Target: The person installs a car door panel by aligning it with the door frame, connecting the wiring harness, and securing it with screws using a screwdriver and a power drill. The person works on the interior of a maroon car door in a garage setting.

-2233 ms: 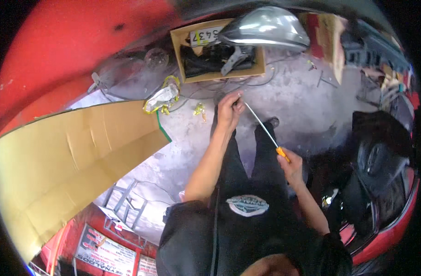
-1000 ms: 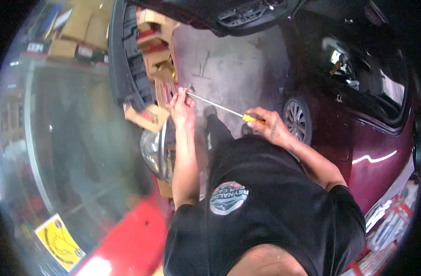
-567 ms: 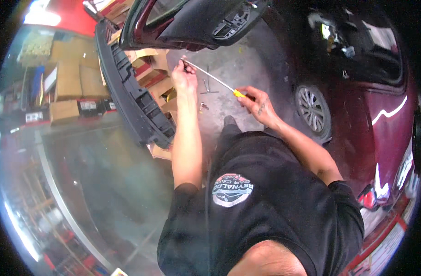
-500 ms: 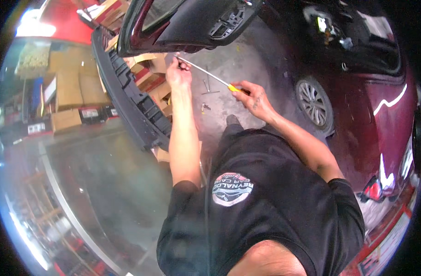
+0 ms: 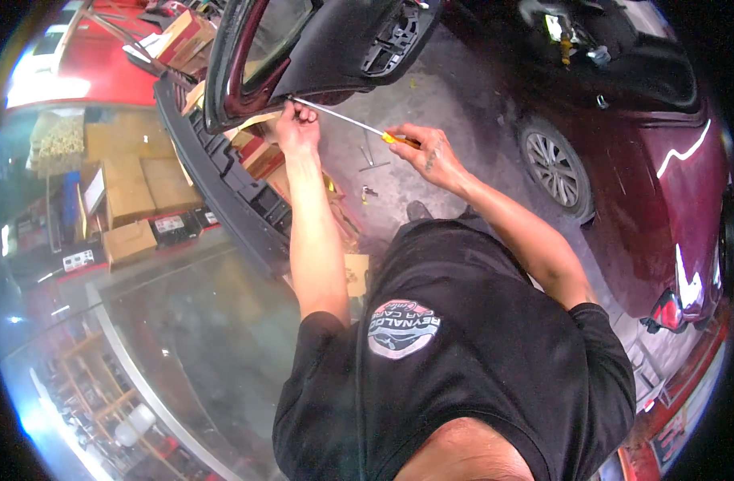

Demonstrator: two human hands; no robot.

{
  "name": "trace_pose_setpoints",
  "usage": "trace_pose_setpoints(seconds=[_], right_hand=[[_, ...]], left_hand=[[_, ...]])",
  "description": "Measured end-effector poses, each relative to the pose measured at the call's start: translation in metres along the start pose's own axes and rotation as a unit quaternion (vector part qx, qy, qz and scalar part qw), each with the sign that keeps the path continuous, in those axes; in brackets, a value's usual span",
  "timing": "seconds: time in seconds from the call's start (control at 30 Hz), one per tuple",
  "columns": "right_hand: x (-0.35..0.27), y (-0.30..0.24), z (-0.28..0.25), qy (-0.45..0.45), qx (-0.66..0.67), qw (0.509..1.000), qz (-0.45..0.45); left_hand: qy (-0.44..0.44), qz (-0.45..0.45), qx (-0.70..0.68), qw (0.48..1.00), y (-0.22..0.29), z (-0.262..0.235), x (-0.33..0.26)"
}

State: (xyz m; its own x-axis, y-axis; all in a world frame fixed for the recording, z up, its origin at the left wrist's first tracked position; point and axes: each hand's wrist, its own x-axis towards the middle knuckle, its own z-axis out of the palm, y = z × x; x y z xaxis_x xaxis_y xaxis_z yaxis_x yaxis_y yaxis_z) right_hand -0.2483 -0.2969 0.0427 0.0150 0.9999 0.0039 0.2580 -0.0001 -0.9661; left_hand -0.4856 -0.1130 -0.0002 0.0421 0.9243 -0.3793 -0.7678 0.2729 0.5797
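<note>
A long screwdriver [image 5: 343,118] with a yellow handle slants up to the left. My right hand [image 5: 431,154] is closed round its handle. The far end of its shaft reaches the lower edge of an open dark red car door [image 5: 323,60]. Just below that end, my left hand [image 5: 300,132] is raised with its fingers curled in. Whatever those fingers may pinch is hidden from me. The door's black inner panel has an opening with a bare grey bracket [image 5: 393,44].
The dark red car's body [image 5: 623,192] and a wheel [image 5: 553,164] stand to the right. A long black plastic part [image 5: 223,172] lies beside cardboard boxes [image 5: 135,184] at left. On the concrete floor are a T-handled tool [image 5: 371,160] and a small object [image 5: 369,194].
Both hands and the screwdriver have moved a little to the left. The shaft's tip now meets the door's lower edge. My right hand still grips the handle.
</note>
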Motion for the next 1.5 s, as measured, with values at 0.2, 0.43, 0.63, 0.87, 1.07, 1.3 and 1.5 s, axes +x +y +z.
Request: trace_pose_setpoints(seconds=[0.2, 0.43, 0.63, 0.87, 1.07, 1.3, 1.5], right_hand=[[0.004, -0.007, -0.005, -0.006, -0.046, 0.999, -0.006], [0.003, -0.001, 0.002, 0.016, -0.047, 0.999, -0.019], [0.0, -0.004, 0.007, -0.002, -0.069, 0.997, 0.025], [-0.003, 0.007, 0.016, 0.042, -0.066, 0.995, -0.059], [-0.005, 0.015, 0.019, 0.072, -0.124, 0.98, -0.137], [-0.006, 0.015, 0.024, 0.064, -0.086, 0.989, -0.105], [-0.006, 0.023, 0.026, 0.079, -0.108, 0.981, -0.142]], left_hand=[[-0.028, 0.01, -0.021, 0.999, 0.0, -0.001, -0.004], [-0.026, 0.007, -0.036, 0.999, -0.002, -0.001, -0.002], [-0.036, 0.005, -0.027, 0.999, -0.001, -0.005, -0.001], [-0.029, -0.008, -0.044, 0.999, -0.003, -0.011, 0.007], [-0.012, -0.008, -0.007, 1.0, 0.0, -0.005, 0.005], [-0.03, -0.007, 0.041, 0.999, 0.005, -0.007, 0.003], [-0.058, -0.016, 0.056, 0.997, 0.012, -0.014, 0.006]])
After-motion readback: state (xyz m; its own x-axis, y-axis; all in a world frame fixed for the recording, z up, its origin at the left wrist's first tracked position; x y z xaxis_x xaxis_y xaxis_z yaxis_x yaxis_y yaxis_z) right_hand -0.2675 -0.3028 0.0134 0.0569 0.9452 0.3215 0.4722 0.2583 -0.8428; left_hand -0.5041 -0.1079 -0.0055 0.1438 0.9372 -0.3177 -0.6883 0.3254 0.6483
